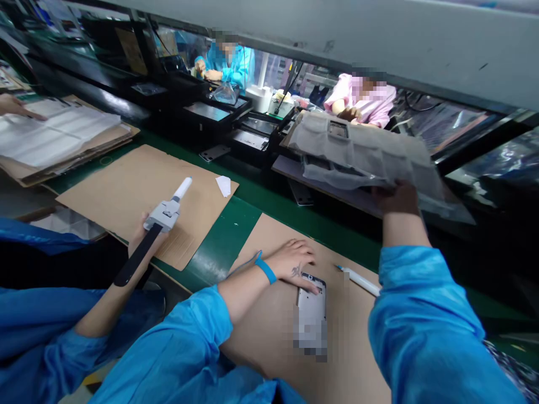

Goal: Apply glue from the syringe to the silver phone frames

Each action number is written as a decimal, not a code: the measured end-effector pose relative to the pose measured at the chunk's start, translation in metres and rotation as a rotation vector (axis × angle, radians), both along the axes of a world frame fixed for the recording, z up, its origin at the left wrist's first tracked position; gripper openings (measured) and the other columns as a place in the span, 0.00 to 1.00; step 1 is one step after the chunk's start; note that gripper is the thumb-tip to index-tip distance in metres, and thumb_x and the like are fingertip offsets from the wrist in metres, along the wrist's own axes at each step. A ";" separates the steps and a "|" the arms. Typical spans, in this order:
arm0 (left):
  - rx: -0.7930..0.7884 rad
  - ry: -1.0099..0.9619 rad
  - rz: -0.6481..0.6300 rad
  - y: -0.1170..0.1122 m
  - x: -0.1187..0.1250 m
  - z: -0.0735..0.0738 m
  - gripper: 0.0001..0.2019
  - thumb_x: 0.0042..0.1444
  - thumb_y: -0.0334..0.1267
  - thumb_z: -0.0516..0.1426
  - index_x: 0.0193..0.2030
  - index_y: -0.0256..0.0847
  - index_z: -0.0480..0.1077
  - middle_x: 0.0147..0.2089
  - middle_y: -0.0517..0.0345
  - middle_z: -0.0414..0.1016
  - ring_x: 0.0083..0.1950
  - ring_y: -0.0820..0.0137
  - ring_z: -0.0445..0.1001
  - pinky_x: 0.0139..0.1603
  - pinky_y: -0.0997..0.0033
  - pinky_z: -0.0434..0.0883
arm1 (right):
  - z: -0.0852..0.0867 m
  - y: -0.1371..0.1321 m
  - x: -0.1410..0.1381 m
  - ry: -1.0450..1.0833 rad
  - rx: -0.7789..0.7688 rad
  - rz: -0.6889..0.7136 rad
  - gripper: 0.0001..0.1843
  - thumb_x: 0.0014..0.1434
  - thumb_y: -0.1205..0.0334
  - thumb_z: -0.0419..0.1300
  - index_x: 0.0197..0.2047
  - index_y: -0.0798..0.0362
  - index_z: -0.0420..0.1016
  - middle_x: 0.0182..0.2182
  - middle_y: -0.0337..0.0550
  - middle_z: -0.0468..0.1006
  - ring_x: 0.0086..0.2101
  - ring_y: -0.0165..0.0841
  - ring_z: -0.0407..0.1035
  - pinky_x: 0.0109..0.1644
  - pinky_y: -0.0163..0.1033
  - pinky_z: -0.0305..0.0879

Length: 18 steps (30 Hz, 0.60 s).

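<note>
On the cardboard sheet (269, 314) lies a pale phone housing (312, 308), its lower part blurred out. My left hand (295, 261), with a blue wristband, rests flat beside its top end; the fingers are spread over the cardboard and the thumb lies across the housing's upper edge. Farther off, my right hand (398, 199) reaches to the near edge of a grey translucent pocket sheet (379, 160). Its fingers are dark and partly hidden there, so a grip cannot be made out. A white pen-like tool (360, 280) lies between my arms.
At left, a co-worker's hand (143, 238) is beside a grey device with a black strap (164, 216), over another cardboard sheet (122, 179). Black trays (210, 112) line the back. Two people sit beyond, under a grey overhead beam (337, 39). A dark phone part (301, 193) lies under the pocket sheet.
</note>
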State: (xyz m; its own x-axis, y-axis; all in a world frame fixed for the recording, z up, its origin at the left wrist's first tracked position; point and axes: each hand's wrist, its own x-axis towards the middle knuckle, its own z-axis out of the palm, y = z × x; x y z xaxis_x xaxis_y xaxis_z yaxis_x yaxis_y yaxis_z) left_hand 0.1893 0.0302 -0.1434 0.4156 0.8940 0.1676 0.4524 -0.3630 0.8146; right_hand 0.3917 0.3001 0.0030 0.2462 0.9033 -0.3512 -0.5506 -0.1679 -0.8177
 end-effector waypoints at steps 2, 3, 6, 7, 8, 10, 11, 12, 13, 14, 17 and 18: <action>-0.048 -0.093 0.048 0.003 0.000 0.002 0.41 0.41 0.71 0.81 0.53 0.43 0.83 0.69 0.38 0.82 0.82 0.36 0.69 0.89 0.35 0.58 | -0.003 -0.010 0.013 0.014 0.005 -0.044 0.16 0.80 0.51 0.67 0.60 0.54 0.79 0.54 0.48 0.83 0.48 0.41 0.82 0.43 0.46 0.87; -0.072 -0.138 0.090 0.005 0.000 0.002 0.41 0.43 0.69 0.81 0.55 0.42 0.82 0.69 0.37 0.82 0.80 0.38 0.71 0.88 0.37 0.62 | -0.005 -0.017 0.020 0.023 -0.006 -0.056 0.15 0.79 0.51 0.67 0.59 0.54 0.79 0.52 0.47 0.83 0.46 0.40 0.82 0.40 0.44 0.87; -0.184 -0.321 0.301 0.011 -0.003 0.005 0.37 0.56 0.63 0.75 0.63 0.41 0.77 0.72 0.34 0.79 0.77 0.42 0.76 0.82 0.38 0.71 | -0.016 -0.044 0.040 0.057 -0.010 -0.064 0.14 0.79 0.52 0.68 0.56 0.55 0.80 0.49 0.46 0.83 0.44 0.38 0.83 0.36 0.40 0.85; -0.228 -0.387 0.381 0.012 -0.006 0.007 0.34 0.62 0.63 0.72 0.65 0.42 0.75 0.73 0.33 0.78 0.77 0.43 0.76 0.81 0.37 0.72 | -0.020 -0.052 0.045 0.069 -0.004 -0.061 0.12 0.80 0.54 0.66 0.55 0.55 0.80 0.48 0.45 0.83 0.43 0.38 0.83 0.35 0.39 0.85; -0.273 -0.452 0.453 0.013 -0.009 0.010 0.32 0.66 0.62 0.68 0.66 0.42 0.73 0.73 0.33 0.77 0.76 0.44 0.77 0.81 0.36 0.72 | -0.024 -0.059 0.048 0.081 0.005 -0.058 0.11 0.81 0.56 0.65 0.54 0.55 0.80 0.47 0.44 0.84 0.42 0.37 0.84 0.35 0.39 0.86; -0.362 -0.582 0.542 0.013 -0.019 0.023 0.30 0.70 0.64 0.63 0.68 0.45 0.72 0.71 0.35 0.79 0.74 0.45 0.79 0.78 0.35 0.75 | -0.031 -0.067 0.051 0.100 0.017 -0.056 0.08 0.82 0.59 0.64 0.54 0.56 0.80 0.45 0.45 0.85 0.41 0.36 0.84 0.36 0.38 0.86; -0.405 -0.647 0.559 0.015 -0.025 0.032 0.31 0.71 0.66 0.61 0.68 0.46 0.71 0.70 0.36 0.80 0.73 0.46 0.81 0.76 0.36 0.77 | -0.034 -0.069 0.050 0.107 0.020 -0.052 0.08 0.82 0.61 0.63 0.54 0.56 0.80 0.44 0.44 0.85 0.40 0.35 0.85 0.36 0.38 0.87; -0.444 -0.711 0.565 0.018 -0.032 0.043 0.34 0.70 0.70 0.59 0.69 0.47 0.70 0.69 0.37 0.80 0.71 0.46 0.82 0.74 0.37 0.79 | -0.037 -0.071 0.050 0.110 0.020 -0.046 0.08 0.82 0.63 0.61 0.54 0.56 0.80 0.44 0.44 0.86 0.40 0.35 0.85 0.36 0.38 0.87; -0.479 -0.773 0.565 0.023 -0.039 0.055 0.38 0.69 0.75 0.56 0.70 0.47 0.70 0.69 0.36 0.81 0.69 0.46 0.84 0.71 0.38 0.81 | -0.041 -0.072 0.048 0.111 0.020 -0.037 0.09 0.82 0.65 0.58 0.54 0.55 0.81 0.44 0.45 0.86 0.39 0.35 0.86 0.35 0.37 0.88; -0.508 -0.832 0.568 0.030 -0.047 0.068 0.42 0.67 0.79 0.53 0.71 0.46 0.69 0.69 0.35 0.80 0.68 0.45 0.85 0.69 0.40 0.82 | -0.044 -0.073 0.047 0.109 0.019 -0.027 0.13 0.82 0.68 0.54 0.54 0.53 0.81 0.44 0.44 0.87 0.39 0.35 0.86 0.34 0.37 0.88; -0.558 -0.958 0.617 0.060 -0.067 0.107 0.52 0.64 0.86 0.44 0.73 0.42 0.66 0.69 0.32 0.79 0.66 0.43 0.85 0.67 0.39 0.83 | -0.049 -0.075 0.045 0.100 0.019 0.009 0.22 0.78 0.74 0.48 0.56 0.48 0.81 0.44 0.43 0.89 0.37 0.34 0.87 0.32 0.35 0.87; -0.567 -0.983 0.638 0.071 -0.072 0.119 0.52 0.65 0.85 0.44 0.73 0.41 0.66 0.68 0.32 0.79 0.66 0.43 0.85 0.67 0.39 0.82 | -0.049 -0.075 0.044 0.102 0.024 0.018 0.23 0.77 0.74 0.47 0.57 0.48 0.81 0.44 0.43 0.89 0.37 0.34 0.87 0.32 0.35 0.87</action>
